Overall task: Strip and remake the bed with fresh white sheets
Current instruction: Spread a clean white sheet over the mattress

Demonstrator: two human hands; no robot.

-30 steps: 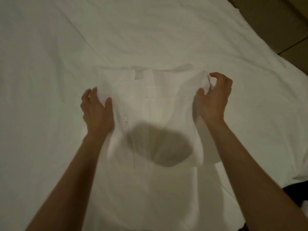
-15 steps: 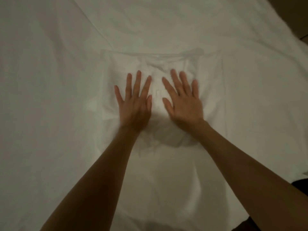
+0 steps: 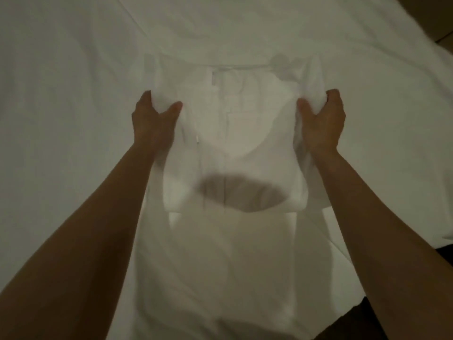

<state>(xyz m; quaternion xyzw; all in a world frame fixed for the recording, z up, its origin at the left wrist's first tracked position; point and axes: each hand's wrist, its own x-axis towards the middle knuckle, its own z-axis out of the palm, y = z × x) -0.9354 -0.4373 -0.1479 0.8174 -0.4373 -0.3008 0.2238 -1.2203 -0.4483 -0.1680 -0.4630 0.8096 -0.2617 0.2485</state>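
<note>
A folded white sheet [image 3: 235, 133] lies in front of me on the bed, which is covered by a spread white sheet [image 3: 73, 94]. My left hand [image 3: 153, 121] grips the folded sheet's left edge, thumb on top and fingers tucked under the cloth. At the right edge, my right hand [image 3: 322, 121] grips the fabric the same way, bunching it. The near part of the folded sheet hangs lifted and casts a dark shadow below it. A seam and a small label show on the folded sheet's top.
Brown floor [image 3: 438, 18] shows past the bed's edge at the top right. A dark patch [image 3: 443, 258], unclear what it is, sits at the lower right beside the bed sheet. White cloth fills the remaining view.
Half a second ago both hands lay flat, pressing the middle of the folded sheet. Now they have moved apart to its side edges and grip it, lifting the near part.
</note>
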